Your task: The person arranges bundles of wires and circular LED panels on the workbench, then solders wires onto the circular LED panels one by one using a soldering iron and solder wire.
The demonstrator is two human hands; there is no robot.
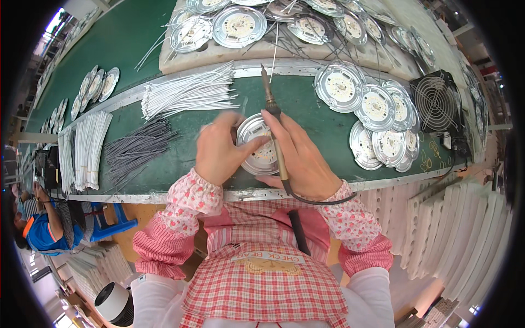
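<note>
A round silver metal plate [263,162] with a pale disc in its middle, like an LED lamp board, is held just above the green bench top. My left hand [215,148] grips its left edge, with the thumb lying across its face. In my right hand [309,161] is a soldering iron [271,105], its tip pointing away from me and up past the plate. The right fingers also reach along the plate's right side. A black cord runs from the iron's lower end past my right wrist.
White wires [188,92], dark grey wires [136,145] and another white bundle [90,150] lie left. Similar plates [377,106] overlap at right beside a black fan [436,102]. More plates cover a foam board [219,61] at the back. A person [49,232] sits far left.
</note>
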